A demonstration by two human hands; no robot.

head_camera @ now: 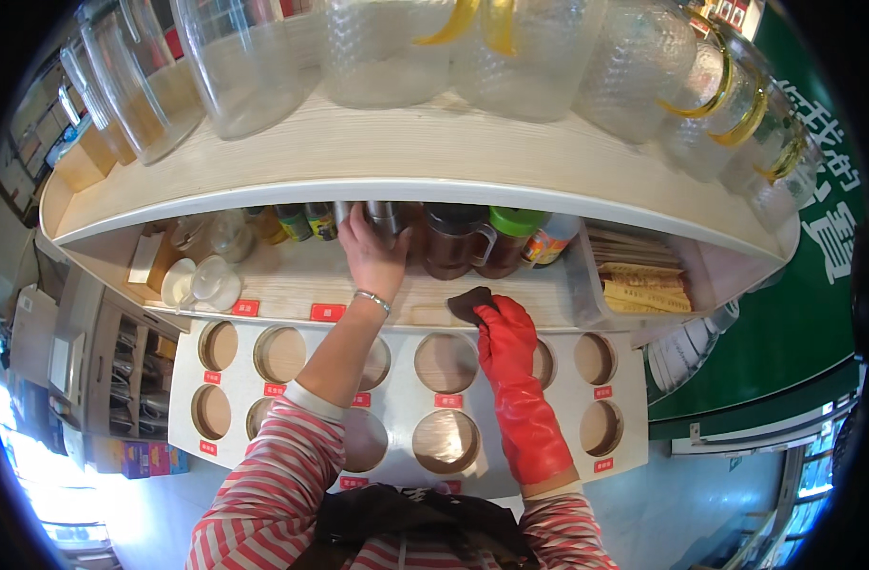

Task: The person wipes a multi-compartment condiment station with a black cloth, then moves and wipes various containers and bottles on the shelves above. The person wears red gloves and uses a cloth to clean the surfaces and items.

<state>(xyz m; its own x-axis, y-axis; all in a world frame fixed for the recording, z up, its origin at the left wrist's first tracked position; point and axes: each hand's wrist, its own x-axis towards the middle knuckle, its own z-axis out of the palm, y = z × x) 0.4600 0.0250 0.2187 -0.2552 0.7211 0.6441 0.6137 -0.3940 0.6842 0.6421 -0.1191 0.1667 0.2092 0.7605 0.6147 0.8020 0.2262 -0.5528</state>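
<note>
My bare left hand (371,258), with a bracelet at the wrist, reaches into the shelf compartment. Its fingers and thumb lie around a shiny steel canister (384,217), whose top is hidden by the upper shelf's edge. Another steel container (341,211) shows partly behind the fingers. In a red rubber glove, my right hand (504,329) holds a dark brown cloth or pad (468,305) at the compartment's front edge. Behind the cloth stand a dark-lidded jug of brown liquid (445,246) and a green-lidded jug (509,228).
Clear plastic jugs (384,64) line the upper wooden shelf (406,149). Small seasoning bottles (293,222) and glass pots (217,281) stand left in the compartment. A plastic bin (598,306) holds paper packets at right. Below is a white panel with round holes (445,363) and red labels.
</note>
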